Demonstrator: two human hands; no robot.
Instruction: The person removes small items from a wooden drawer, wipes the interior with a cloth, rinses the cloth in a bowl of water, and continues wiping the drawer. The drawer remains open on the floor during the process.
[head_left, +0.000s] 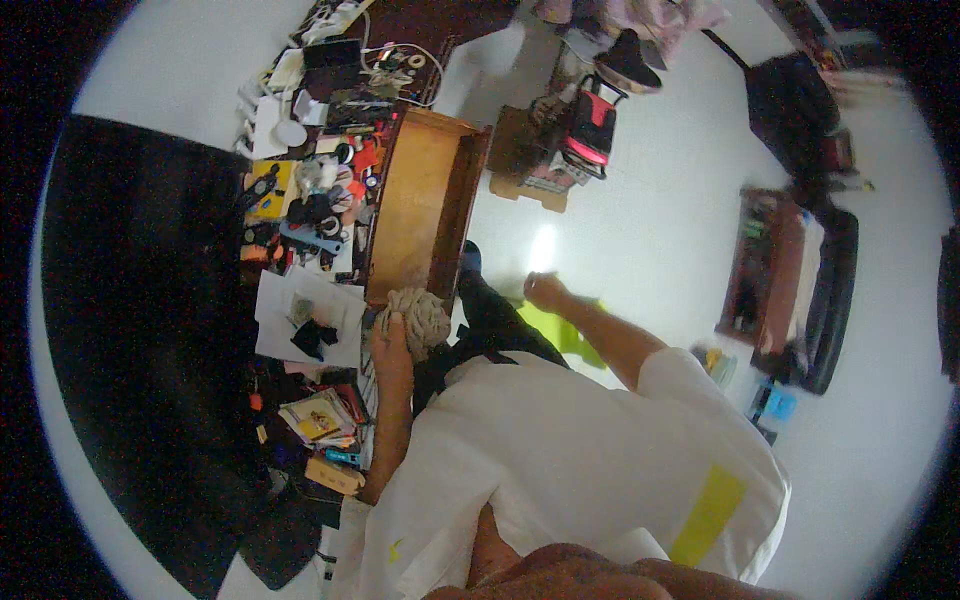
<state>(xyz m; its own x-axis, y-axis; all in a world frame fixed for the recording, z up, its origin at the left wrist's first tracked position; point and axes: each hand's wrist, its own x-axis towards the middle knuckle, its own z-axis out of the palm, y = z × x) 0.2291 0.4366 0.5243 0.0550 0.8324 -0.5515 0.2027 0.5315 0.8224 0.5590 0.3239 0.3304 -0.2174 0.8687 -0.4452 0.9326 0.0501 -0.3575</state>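
Observation:
My left hand (394, 346) holds a crumpled beige cloth (421, 315) at the near end of an open wooden drawer (409, 202). The drawer's floor shows bare wood. To the other side, my right hand (545, 291) hangs above the pale floor with its fingers curled; nothing shows in it. Beneath the right forearm lies a bright yellow-green thing (574, 334), partly covered by the arm. White papers (277, 315) with a small black item (313, 339) on them lie beside the left hand.
Cluttered small items, a yellow sheet (281, 180) and booklets (319, 418) cover the cabinet top beside a large black screen (142, 337). A cardboard piece (517, 142) and a black-and-pink object (592, 131) stand on the floor. An open suitcase (832, 300) is farther right.

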